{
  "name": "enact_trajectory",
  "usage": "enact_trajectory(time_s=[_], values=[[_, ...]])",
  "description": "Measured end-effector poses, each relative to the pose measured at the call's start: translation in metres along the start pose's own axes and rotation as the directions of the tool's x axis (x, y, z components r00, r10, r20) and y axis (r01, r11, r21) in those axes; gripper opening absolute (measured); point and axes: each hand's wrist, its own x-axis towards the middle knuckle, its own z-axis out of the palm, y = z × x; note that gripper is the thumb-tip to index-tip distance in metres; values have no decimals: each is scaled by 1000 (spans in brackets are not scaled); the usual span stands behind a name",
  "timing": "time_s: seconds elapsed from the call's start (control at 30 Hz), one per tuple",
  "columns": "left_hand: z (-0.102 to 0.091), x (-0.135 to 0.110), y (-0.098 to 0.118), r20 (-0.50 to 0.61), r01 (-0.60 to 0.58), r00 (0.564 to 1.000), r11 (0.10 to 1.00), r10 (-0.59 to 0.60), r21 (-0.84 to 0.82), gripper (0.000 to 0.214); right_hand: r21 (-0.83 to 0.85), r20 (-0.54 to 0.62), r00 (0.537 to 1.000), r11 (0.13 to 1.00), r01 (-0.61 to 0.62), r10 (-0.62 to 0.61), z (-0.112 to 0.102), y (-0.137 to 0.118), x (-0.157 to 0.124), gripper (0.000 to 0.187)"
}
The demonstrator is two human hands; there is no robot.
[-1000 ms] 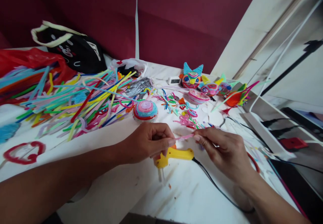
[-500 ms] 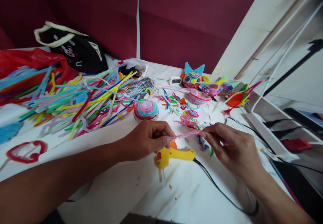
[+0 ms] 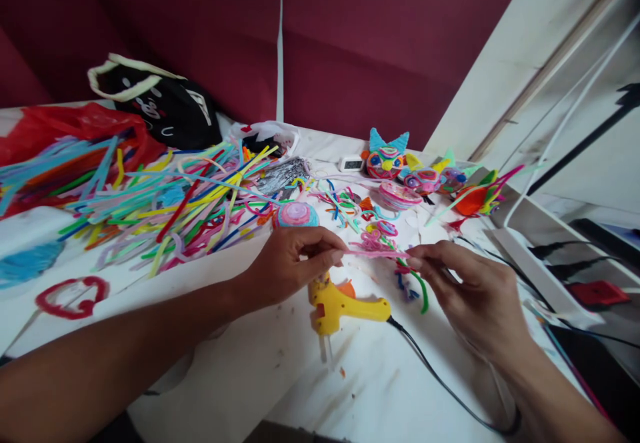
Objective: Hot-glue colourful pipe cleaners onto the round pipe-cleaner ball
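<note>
"Holding what, how wide?"
"Pinching a thin pink strip [image 3: 377, 254] narrowly between thumb and fingers of left hand [image 3: 295, 264] and right hand [image 3: 473, 283]"
"Stretched where?"
"Straight between both, near a hard yellow glue gun [image 3: 357, 306] and fuzzy, curled scraps [image 3: 371, 238]"

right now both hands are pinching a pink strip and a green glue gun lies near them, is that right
Not quite: in the head view the glue gun is yellow, not green. The rest holds: the left hand and right hand pinch the pink strip, and the glue gun lies near them.
</note>
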Motion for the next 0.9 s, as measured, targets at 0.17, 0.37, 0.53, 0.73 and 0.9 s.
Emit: enact_trajectory(time_s=[0.17, 0.37, 0.53, 0.73, 0.9], values=[[-21, 18, -13, -211, -82, 970, 981, 119, 174, 25, 111, -119, 971, 975, -195, 207, 0, 7, -3, 11], [-49, 32, -17, -230, 34, 963, 781, 142, 624, 40, 169, -150, 950, 954, -250, 275, -1, 10, -5, 13], [-51, 28, -17, -11, 72, 994, 559, -112, 826, 70, 208, -120, 938, 932, -297, 326, 0, 10, -2, 13], [-54, 27, -27, -22, 110, 981, 461, -192, 881, 75, 192, -121, 938, 935, -298, 324, 0, 8, 1, 20], [-60, 30, -32, -34, 159, 971, 533, -237, 831, 81, 322, -39, 923, 879, -351, 383, 1, 4, 2, 21]])
